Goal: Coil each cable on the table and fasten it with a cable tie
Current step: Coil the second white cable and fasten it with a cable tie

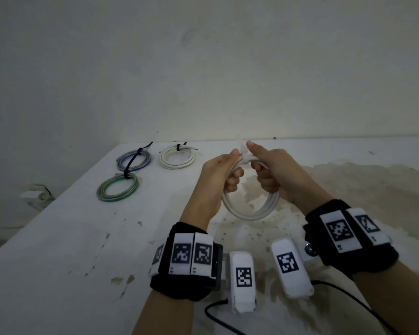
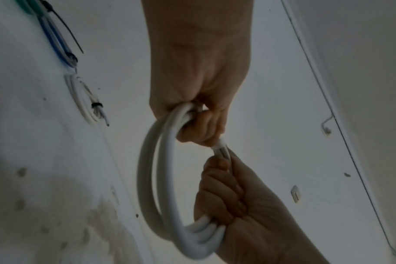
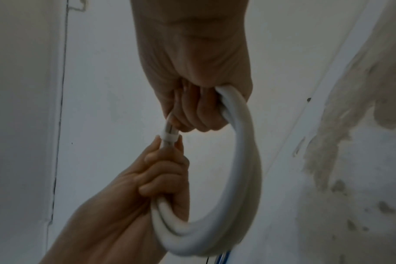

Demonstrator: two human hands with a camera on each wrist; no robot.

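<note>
Both hands hold a white cable coil (image 1: 252,211) up above the table (image 1: 82,238). My left hand (image 1: 229,166) grips the coil's upper left part, fingers curled round the strands (image 2: 161,178). My right hand (image 1: 261,165) grips the upper right part, its thumb pointing up. Between the two fists a white cable tie (image 1: 244,157) wraps the bundled strands (image 3: 244,160). The wrist views show the tie (image 2: 220,144) (image 3: 170,138) as a tight band right at the fingertips of both hands. The left hand (image 2: 203,128) (image 3: 165,164) and right hand (image 2: 219,184) (image 3: 192,114) almost touch there.
Three tied coils lie at the table's back left: a blue-grey coil (image 1: 134,160), a white coil (image 1: 177,157) and a green coil (image 1: 117,189), each with a black tie. A stained patch (image 1: 348,189) covers the table's right side. The wall (image 1: 203,68) stands right behind.
</note>
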